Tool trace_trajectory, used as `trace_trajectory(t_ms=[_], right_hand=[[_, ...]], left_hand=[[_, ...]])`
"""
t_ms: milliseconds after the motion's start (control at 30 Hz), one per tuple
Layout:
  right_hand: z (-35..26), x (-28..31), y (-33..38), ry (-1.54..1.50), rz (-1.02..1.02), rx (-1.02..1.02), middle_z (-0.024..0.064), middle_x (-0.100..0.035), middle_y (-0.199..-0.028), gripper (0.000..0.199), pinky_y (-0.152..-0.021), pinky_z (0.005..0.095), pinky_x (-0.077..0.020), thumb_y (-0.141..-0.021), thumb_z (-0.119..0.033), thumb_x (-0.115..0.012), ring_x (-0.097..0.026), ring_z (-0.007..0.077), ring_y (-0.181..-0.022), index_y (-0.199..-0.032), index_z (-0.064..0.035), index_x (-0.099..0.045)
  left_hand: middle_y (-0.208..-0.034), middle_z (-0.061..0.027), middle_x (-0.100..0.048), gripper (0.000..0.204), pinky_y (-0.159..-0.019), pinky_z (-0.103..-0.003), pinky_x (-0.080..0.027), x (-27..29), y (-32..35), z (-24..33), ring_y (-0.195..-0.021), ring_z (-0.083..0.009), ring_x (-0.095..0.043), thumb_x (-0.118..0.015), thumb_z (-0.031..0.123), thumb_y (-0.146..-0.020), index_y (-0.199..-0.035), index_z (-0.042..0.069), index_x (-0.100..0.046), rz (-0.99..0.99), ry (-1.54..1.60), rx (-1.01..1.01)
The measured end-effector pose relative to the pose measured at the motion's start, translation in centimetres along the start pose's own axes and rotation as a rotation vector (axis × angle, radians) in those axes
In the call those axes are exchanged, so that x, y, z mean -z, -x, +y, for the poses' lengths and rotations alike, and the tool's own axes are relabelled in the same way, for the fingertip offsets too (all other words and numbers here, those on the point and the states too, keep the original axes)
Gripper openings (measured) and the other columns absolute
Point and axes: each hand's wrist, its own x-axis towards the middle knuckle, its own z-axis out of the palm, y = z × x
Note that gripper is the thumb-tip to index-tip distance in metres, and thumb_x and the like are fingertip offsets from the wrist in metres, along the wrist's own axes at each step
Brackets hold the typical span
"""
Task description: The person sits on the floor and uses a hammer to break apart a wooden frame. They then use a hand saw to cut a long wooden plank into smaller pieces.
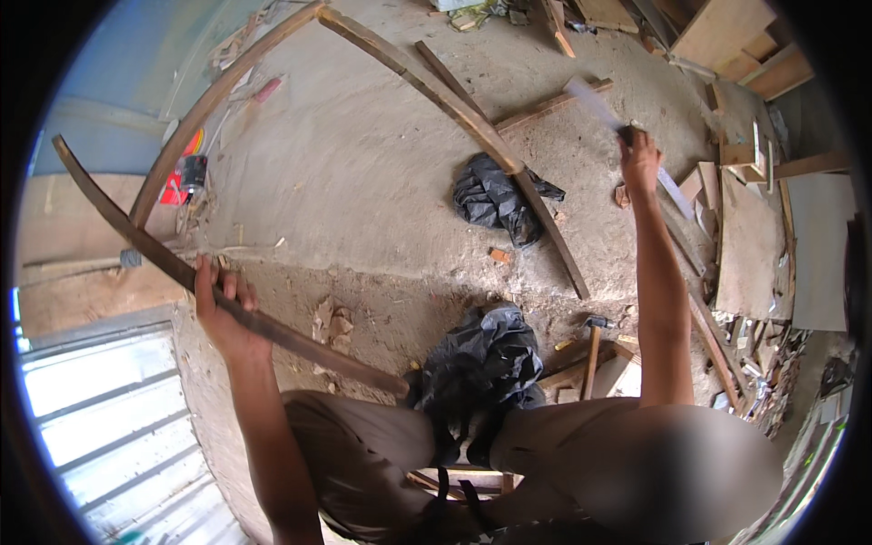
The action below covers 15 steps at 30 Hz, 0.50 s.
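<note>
My left hand point(232, 318) is closed around a long dark wooden batten point(313, 350) that slants from the upper left down toward my knees. Another wooden bar point(213, 100) meets this batten and rises to a corner at the top, where a further bar point(409, 73) runs down to the right. Out ahead on the right, my right hand point(641, 159) grips a long pale flat strip point(674, 193), ruler-like and partly blurred. A dark piece shows at the fingers; its kind is unclear.
A hammer point(592, 359) stands near my right knee. Black plastic bags point(490, 350) lie between my legs and on the concrete floor ahead point(495, 195). Wood offcuts and boards point(758, 236) crowd the right side. A ribbed metal sheet point(118, 413) is at left.
</note>
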Motion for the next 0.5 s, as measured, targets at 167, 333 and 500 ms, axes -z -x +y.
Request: trace_trajectory(t_ms=[167, 333, 500], right_hand=[[-9.3, 16.6, -3.8, -0.585, -0.007, 0.155, 0.0143, -0.061, -0.120, 0.036, -0.099, 0.0409, -0.0466, -0.092, -0.018, -0.062, -0.060, 0.0331, -0.106, -0.125, -0.0030, -0.055], [-22.7, 29.0, 3.9, -0.747, -0.059, 0.963, 0.0127, -0.062, -0.119, 0.034, -0.103, 0.0371, -0.0487, -0.082, 0.001, -0.062, -0.058, 0.0272, -0.116, -0.115, -0.0030, -0.059], [-30.3, 36.1, 10.6, -0.567, -0.100, 1.186, 0.0094, -0.056, -0.124, 0.041, -0.111, 0.0363, -0.0398, -0.085, -0.014, -0.050, -0.055, 0.0244, -0.120, -0.124, -0.0067, -0.055]], left_hand=[[-0.063, 0.0035, -0.045, 0.023, -0.046, -0.024, -0.034, -2.4, 2.5, 1.7, -0.052, -0.0062, -0.041, -0.066, 0.032, -0.091, -0.086, 0.013, -0.054, 0.254, -0.203, -0.133], [-0.064, 0.0032, -0.046, 0.029, -0.045, -0.023, -0.034, -4.0, 5.4, 3.7, -0.052, -0.0065, -0.044, -0.072, 0.035, -0.087, -0.083, 0.013, -0.054, 0.082, -0.219, -0.177], [-0.061, 0.0029, -0.044, 0.031, -0.044, -0.025, -0.034, -2.9, 9.2, 5.3, -0.047, -0.0079, -0.040, -0.072, 0.036, -0.086, -0.081, 0.012, -0.054, -0.001, -0.058, -0.212]])
